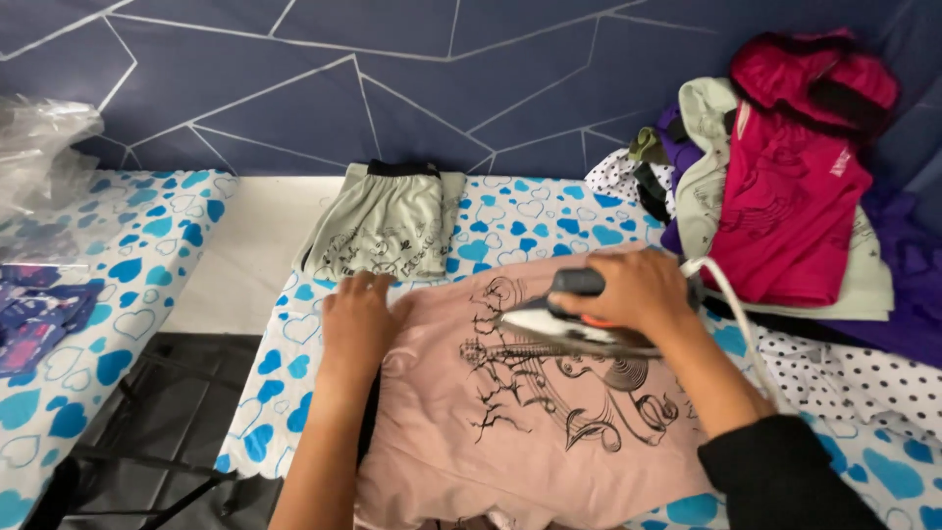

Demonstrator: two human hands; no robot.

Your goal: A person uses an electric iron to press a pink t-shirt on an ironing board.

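Note:
A pink shirt [510, 422] with a black printed drawing lies spread on an ironing surface covered in white cloth with blue hearts [285, 353]. My right hand [638, 290] grips the handle of a clothes iron [564, 324], which rests flat on the shirt's print. The iron's white cord [731, 304] runs off to the right. My left hand [355, 319] lies flat on the shirt's upper left edge, fingers spread, holding the cloth down.
A folded grey-green garment [388, 231] sits at the far end of the surface. A heap of clothes [785, 186], magenta, pale green and purple, is piled at the right over polka-dot fabric [863, 378]. A clear plastic bag [39, 147] lies far left.

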